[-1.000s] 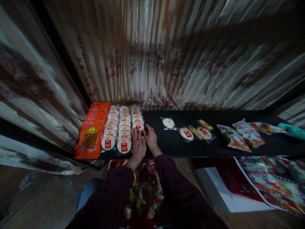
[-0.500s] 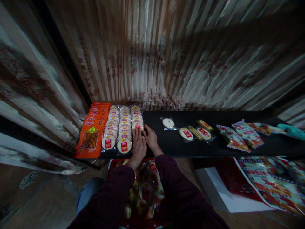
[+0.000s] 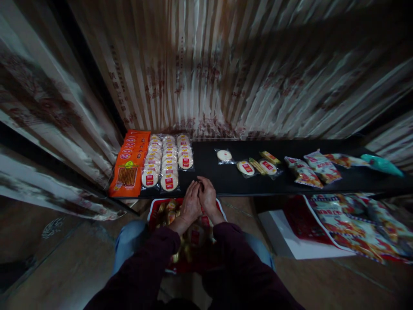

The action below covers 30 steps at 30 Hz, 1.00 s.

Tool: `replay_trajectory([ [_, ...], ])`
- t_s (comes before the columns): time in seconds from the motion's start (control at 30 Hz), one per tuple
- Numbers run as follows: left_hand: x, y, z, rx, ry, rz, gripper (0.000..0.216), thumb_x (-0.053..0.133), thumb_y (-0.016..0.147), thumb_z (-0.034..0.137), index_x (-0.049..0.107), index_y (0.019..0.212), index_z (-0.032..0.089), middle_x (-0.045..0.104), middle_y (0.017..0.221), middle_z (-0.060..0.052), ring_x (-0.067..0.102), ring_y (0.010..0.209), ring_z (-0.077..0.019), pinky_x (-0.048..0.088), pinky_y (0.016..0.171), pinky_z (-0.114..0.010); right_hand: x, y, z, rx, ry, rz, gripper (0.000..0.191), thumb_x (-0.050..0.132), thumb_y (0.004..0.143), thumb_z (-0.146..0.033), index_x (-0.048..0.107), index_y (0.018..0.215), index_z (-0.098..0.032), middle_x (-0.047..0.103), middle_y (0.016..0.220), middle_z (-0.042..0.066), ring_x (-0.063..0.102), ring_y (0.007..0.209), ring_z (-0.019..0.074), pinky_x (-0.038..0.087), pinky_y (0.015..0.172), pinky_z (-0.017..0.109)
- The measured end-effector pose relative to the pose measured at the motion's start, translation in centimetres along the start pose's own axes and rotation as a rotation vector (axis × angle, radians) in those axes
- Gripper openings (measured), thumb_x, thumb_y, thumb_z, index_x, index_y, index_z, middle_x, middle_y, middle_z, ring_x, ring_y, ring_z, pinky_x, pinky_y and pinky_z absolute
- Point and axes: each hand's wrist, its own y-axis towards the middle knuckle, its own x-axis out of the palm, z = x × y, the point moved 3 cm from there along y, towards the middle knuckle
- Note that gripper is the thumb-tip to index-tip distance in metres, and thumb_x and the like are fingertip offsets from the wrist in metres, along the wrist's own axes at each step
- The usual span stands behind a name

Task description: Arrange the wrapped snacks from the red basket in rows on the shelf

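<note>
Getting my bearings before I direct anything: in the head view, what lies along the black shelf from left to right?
Stack of orange packets → rows of round cakes → lone round cake → loose round cakes and yellow bars → red-and-white snack bags → teal object.

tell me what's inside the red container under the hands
Wrapped snack packets show in the left part of the red container. The left hand, right hand and dark sleeves cover its middle, so contents there are hidden.
</note>
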Motion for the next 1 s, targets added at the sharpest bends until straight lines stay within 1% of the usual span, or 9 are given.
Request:
replay_trajectory([
  [0.13, -0.6, -3.8, 0.4, -0.017, 0.001, -0.073, 0.051, 0.036, 0.084, 0.009, 0.047, 0.134, 0.012, 0.049, 0.141, -0.014, 0.034, 0.139, -0.0223, 0.035, 0.114, -0.045, -0.3, -4.0, -0.6, -0.029, -0.005, -0.046, 0.043, 0.040, 0.080, -0.010, 0.066, 0.113, -0.019, 0.064, 0.115, 0.011, 0.056, 0.108, 0.0216, 0.045, 0.101, 0.042],
  [0.2, -0.8, -5.3, 0.3, -0.029, 0.002, -0.118, 0.052, 0.036, 0.084, 0.009, 0.047, 0.134, 0.011, 0.047, 0.143, -0.014, 0.031, 0.141, -0.0219, 0.034, 0.115, -0.044, -0.3, -5.6, -0.9, -0.029, -0.019, -0.065, 0.044, 0.040, 0.080, -0.008, 0.065, 0.115, -0.019, 0.059, 0.124, 0.011, 0.052, 0.116, 0.0214, 0.043, 0.103, 0.041],
  [0.3, -0.8, -7.2, -0.2, -0.095, 0.024, -0.188, 0.052, 0.035, 0.084, 0.008, 0.045, 0.135, 0.010, 0.047, 0.143, -0.016, 0.034, 0.139, -0.0219, 0.032, 0.116, -0.043, -0.1, -7.4, -1.5, -0.033, -0.075, -0.109, 0.044, 0.040, 0.081, -0.008, 0.064, 0.116, -0.018, 0.054, 0.131, 0.011, 0.046, 0.124, 0.0222, 0.041, 0.105, 0.041],
  [0.47, -0.2, -10.1, -2.1, -0.288, 0.104, -0.322, 0.057, 0.041, 0.080, 0.008, 0.045, 0.137, 0.008, 0.044, 0.145, -0.016, 0.030, 0.141, -0.0233, 0.027, 0.117, -0.043, 0.9, -10.0, -1.9, -0.045, -0.159, -0.217, 0.041, 0.043, 0.083, -0.011, 0.063, 0.117, -0.018, 0.056, 0.127, 0.011, 0.048, 0.121, 0.0238, 0.040, 0.106, 0.042],
  [0.57, 0.2, -12.1, -2.8, -0.357, 0.143, -0.422, 0.066, 0.046, 0.071, 0.003, 0.045, 0.136, 0.003, 0.041, 0.146, -0.019, 0.028, 0.142, -0.0244, 0.026, 0.118, -0.039, 1.0, -11.8, -1.2, 0.022, -0.198, -0.187, 0.041, 0.044, 0.081, -0.011, 0.062, 0.118, -0.016, 0.057, 0.125, 0.011, 0.049, 0.118, 0.0242, 0.040, 0.104, 0.042],
  [0.67, 0.4, -13.8, -2.7, -0.346, 0.152, -0.440, 0.071, 0.046, 0.066, 0.000, 0.046, 0.136, 0.005, 0.038, 0.149, -0.017, 0.024, 0.143, -0.0247, 0.025, 0.118, -0.039, 0.3, -13.8, -0.1, 0.082, -0.277, -0.147, 0.041, 0.045, 0.081, -0.012, 0.062, 0.118, -0.015, 0.056, 0.125, 0.013, 0.048, 0.117, 0.0260, 0.039, 0.104, 0.044],
  [0.77, 0.6, -15.1, -2.1, -0.321, 0.131, -0.414, 0.070, 0.043, 0.067, 0.000, 0.047, 0.137, 0.008, 0.039, 0.149, -0.013, 0.023, 0.144, -0.0244, 0.026, 0.118, -0.041, -0.4, -15.7, 0.7, 0.103, -0.336, -0.178, 0.039, 0.049, 0.080, -0.014, 0.063, 0.116, -0.015, 0.054, 0.128, 0.014, 0.047, 0.119, 0.0276, 0.039, 0.104, 0.044],
  [0.87, 0.9, -15.9, -1.6, -0.339, 0.128, -0.412, 0.067, 0.043, 0.070, 0.000, 0.046, 0.136, 0.006, 0.041, 0.147, -0.016, 0.025, 0.143, -0.0251, 0.025, 0.118, -0.041, -0.7, -17.1, 1.2, 0.125, -0.363, -0.208, 0.039, 0.051, 0.079, -0.013, 0.063, 0.116, -0.014, 0.054, 0.129, 0.014, 0.047, 0.119, 0.0273, 0.040, 0.103, 0.041],
  [1.0, 1.0, -16.4, -1.3, -0.385, 0.117, -0.429, 0.064, 0.043, 0.072, 0.000, 0.046, 0.136, 0.005, 0.039, 0.148, -0.017, 0.030, 0.141, -0.0240, 0.026, 0.117, -0.036, -0.5, -18.1, 1.4, 0.150, -0.352, -0.220, 0.039, 0.049, 0.081, -0.013, 0.062, 0.118, -0.013, 0.056, 0.127, 0.014, 0.048, 0.120, 0.0274, 0.040, 0.104, 0.041],
])
